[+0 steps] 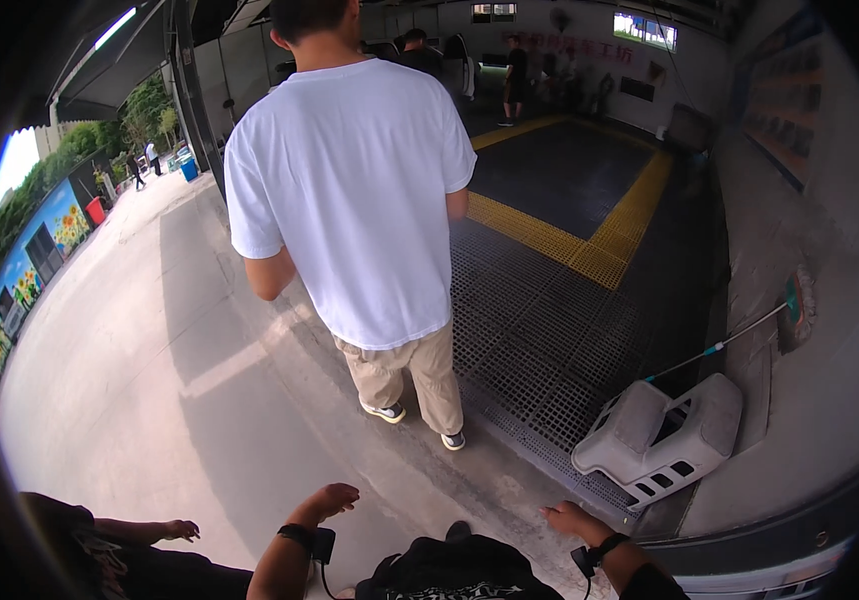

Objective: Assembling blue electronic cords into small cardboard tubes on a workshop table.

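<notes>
My left hand [333, 500] is held out in front of me at the lower middle, fingers loosely bent, with nothing seen in it. Lower right of it, my right hand [563, 517] hangs with its fingers pointing inward, also holding nothing I can see. Dark straps with small black boxes and cables sit on both wrists. Neither hand touches anything. Just ahead, a person in a white T-shirt [359, 190] and tan trousers has their back to me. Another person's hand [182, 530] shows at the lower left, beside a dark shirt.
At right, a whitish plastic step stool [704, 425] lies by the wall, near a long-handled brush [799, 305]. Black grating [539, 310] with yellow borders [604, 262] covers the bay floor. Pale concrete [99, 330] runs along the left. Other people stand farther back.
</notes>
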A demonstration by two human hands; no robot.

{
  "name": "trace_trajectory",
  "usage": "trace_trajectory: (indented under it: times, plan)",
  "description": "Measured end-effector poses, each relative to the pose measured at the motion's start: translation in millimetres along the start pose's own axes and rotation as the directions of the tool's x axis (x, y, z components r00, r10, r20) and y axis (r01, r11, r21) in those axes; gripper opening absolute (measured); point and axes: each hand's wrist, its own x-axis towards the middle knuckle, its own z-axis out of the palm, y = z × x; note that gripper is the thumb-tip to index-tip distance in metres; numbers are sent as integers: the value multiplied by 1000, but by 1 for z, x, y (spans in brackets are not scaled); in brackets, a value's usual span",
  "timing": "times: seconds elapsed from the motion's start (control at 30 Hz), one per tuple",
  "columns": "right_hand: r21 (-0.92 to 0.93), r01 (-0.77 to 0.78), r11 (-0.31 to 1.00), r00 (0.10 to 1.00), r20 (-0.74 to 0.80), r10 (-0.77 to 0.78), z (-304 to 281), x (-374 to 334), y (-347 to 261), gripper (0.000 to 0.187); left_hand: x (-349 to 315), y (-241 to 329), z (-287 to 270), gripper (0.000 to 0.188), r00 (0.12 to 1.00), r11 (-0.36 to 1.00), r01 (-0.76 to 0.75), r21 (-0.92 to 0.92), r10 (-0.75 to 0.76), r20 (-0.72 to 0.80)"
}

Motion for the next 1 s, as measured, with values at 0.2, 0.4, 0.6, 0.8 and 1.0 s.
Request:
trace_trajectory:
  times: [0.2,0.4,0.6,0.8,1.0]
  plan:
    - [19,56,998,970,236,-59,-110,145,-95,49,18,10,-81,29,980,974,198,-113,-198,15]
    - [118,-39,992,973,229,11,-182,239,-130,44,87,50,-131,33,929,930,361,-70,-353,112]
    - [195,-357,914,926,207,317,-218,288,-83,34,254,197,-151,37,925,945,285,161,-315,213]
    - [-666,579,470,667,55,-743,-238,357,81,34,448,386,-150,38,852,771,-490,406,327,408]
    - [-363,-134,922,986,41,160,-336,482,65,36,583,533,-134,34,924,833,-365,417,270,269]
